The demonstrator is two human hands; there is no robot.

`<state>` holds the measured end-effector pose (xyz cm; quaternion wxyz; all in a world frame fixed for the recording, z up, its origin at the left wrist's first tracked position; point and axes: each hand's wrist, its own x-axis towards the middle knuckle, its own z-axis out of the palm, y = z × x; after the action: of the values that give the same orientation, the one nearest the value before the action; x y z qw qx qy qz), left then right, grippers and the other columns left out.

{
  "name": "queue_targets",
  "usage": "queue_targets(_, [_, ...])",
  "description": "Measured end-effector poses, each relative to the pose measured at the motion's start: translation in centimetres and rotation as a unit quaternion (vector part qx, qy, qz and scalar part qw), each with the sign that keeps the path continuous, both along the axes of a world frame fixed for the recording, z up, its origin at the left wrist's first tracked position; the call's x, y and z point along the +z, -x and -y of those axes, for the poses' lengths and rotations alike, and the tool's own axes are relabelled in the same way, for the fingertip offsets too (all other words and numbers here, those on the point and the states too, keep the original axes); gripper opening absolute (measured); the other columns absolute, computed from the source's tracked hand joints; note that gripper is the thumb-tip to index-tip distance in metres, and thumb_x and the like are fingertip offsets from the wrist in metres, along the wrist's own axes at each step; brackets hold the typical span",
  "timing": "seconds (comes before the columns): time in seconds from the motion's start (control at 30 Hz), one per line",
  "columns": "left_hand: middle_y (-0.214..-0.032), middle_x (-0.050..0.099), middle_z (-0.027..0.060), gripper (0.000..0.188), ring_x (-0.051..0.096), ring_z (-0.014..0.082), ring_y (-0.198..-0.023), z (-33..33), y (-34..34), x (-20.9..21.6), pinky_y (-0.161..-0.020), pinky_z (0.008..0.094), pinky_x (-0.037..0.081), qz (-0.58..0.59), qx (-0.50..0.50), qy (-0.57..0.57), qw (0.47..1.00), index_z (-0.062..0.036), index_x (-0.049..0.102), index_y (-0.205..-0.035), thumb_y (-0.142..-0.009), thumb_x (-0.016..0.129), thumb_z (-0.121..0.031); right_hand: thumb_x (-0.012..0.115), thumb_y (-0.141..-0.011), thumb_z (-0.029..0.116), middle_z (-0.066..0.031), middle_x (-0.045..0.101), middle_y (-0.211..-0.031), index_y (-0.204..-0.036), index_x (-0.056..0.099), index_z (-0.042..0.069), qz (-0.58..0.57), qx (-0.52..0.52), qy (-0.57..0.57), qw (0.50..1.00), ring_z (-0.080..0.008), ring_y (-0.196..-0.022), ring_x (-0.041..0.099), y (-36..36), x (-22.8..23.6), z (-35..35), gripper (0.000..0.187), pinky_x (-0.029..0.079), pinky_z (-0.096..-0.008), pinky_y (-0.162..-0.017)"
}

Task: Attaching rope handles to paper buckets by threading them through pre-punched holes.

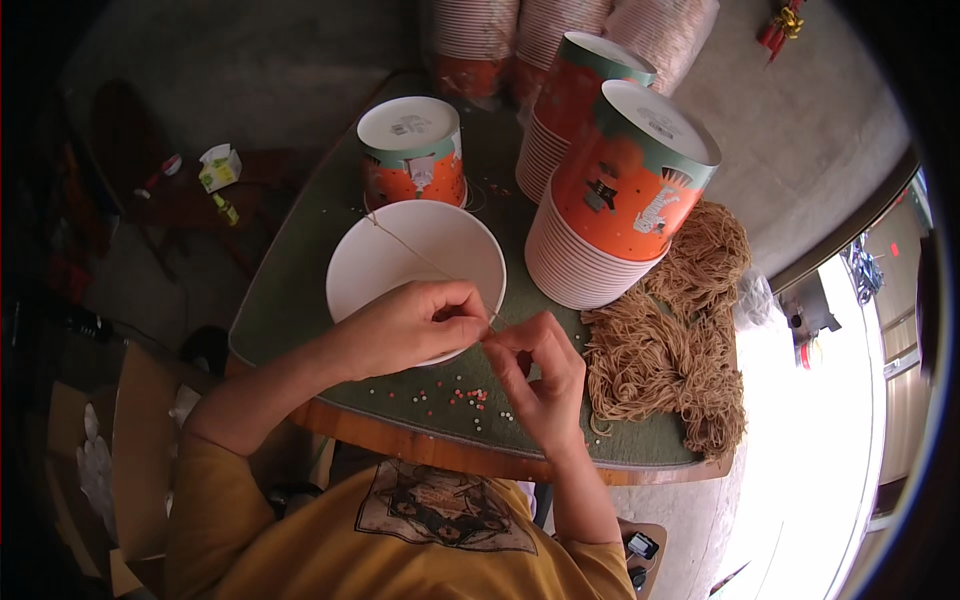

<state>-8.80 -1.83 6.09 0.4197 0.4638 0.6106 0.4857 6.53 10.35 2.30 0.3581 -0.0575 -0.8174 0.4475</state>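
Observation:
A white paper bucket with its round opening toward me is on the table, close to its near edge. From a hole near the far rim a thin tan cord runs across the opening to my hands. My left hand lies over the near rim, its fingertips pinched on the cord. Just right of it, my right hand pinches thumb and forefinger together at the cord's end by the rim. The exact fingertip hold is partly hidden. Small white and coral beads are scattered on the cloth below the hands.
One upturned orange bucket stands behind. Tall nested stacks of orange buckets rise to the right, with bagged stacks at the back. Bundles of tan cord cover the table's right side. An open cardboard box sits at lower left.

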Motion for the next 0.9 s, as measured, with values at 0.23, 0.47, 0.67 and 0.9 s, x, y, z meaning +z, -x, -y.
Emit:
queue_targets(0.23, [-0.088, 0.061, 0.0005, 0.012, 0.054, 0.0062, -0.078, -0.1, 0.0, 0.7, -0.069, 0.0208, 0.046, 0.092, -0.001, 0.057, 0.994, -0.0017, 0.059, -0.098, -0.097, 0.053, -0.011, 0.075, -0.073, 0.000, -0.0057, 0.056, -0.076, -0.095, 0.065, 0.009, -0.039, -0.013, -0.063, 0.997, -0.0222, -0.065, 0.058, 0.5, -1.1, 2.0, 0.026, 0.047, -0.0334, -0.054])
queue_targets(0.47, [-0.095, 0.058, 0.0027, 0.011, 0.054, 0.0077, -0.079, 0.5, 0.4, 1.3, -0.070, 0.0216, 0.046, 0.128, -0.001, 0.049, 0.991, -0.0009, 0.057, -0.104, -0.097, 0.052, -0.008, 0.075, -0.073, 0.003, -0.0038, 0.052, -0.072, -0.102, 0.066, 0.011, -0.044, -0.056, -0.154, 0.985, -0.0213, -0.062, 0.055, 0.3, -1.1, 1.9, 0.031, 0.047, -0.0339, -0.053])
queue_targets(0.67, [-0.093, 0.056, 0.0031, 0.011, 0.053, 0.0082, -0.078, 0.7, 0.7, 1.0, -0.072, 0.0220, 0.046, 0.157, -0.022, 0.025, 0.987, -0.0003, 0.054, -0.105, -0.095, 0.053, -0.004, 0.071, -0.078, 0.000, -0.0040, 0.055, -0.073, -0.103, 0.065, 0.009, -0.022, -0.017, -0.068, 0.997, -0.0171, -0.060, 0.056, -0.2, -0.9, 1.9, 0.027, 0.046, -0.0292, -0.052])
queue_targets(0.9, [-0.089, 0.056, 0.0023, 0.011, 0.054, 0.0080, -0.080, 0.8, -0.3, 1.0, -0.074, 0.0239, 0.048, -0.023, 0.017, -0.038, 0.999, -0.0019, 0.053, -0.105, -0.094, 0.052, -0.001, 0.067, -0.085, 0.001, -0.0063, 0.063, -0.079, -0.092, 0.057, 0.002, 0.006, -0.031, 0.118, 0.993, -0.0105, -0.062, 0.059, 0.3, -0.5, 2.2, 0.012, 0.048, -0.0240, -0.054])
